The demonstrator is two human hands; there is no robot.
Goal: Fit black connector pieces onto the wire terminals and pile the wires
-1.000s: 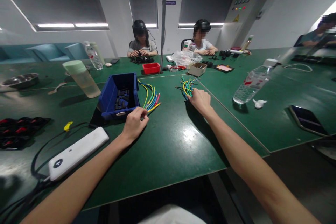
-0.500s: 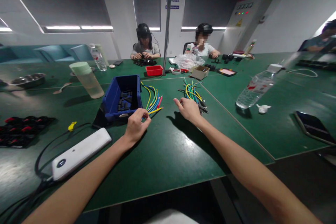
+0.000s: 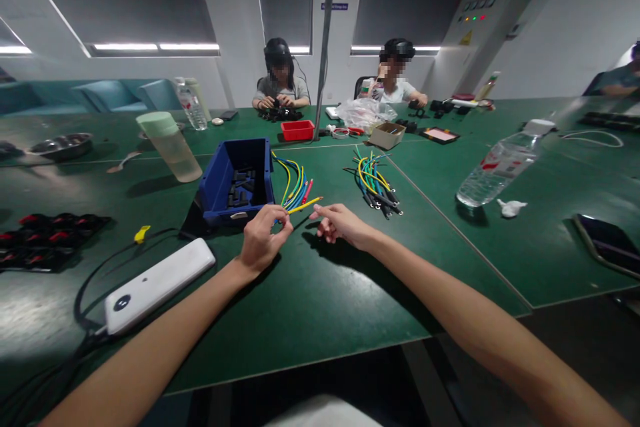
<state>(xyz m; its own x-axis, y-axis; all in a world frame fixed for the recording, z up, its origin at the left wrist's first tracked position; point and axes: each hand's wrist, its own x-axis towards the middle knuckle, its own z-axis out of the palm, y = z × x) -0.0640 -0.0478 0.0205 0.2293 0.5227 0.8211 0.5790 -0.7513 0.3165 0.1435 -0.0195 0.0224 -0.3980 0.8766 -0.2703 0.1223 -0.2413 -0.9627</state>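
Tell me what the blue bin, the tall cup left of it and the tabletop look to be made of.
Blue bin: moulded plastic, likely; opaque, uniform colour, slight sheen. Tall cup: translucent frosted plastic, probably; light passes through its pale green wall. Tabletop: smooth green mat or laminate, semi-gloss; lamps glare on it.

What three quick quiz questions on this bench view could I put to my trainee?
1. True or false: the left hand pinches the near ends of the coloured wires beside the blue bin.
2. Which lies nearer the right hand: A) the second wire bundle, B) the water bottle?
3. What white device lies by the left forearm?

Key: 1 true; 2 A; 3 the power bank.
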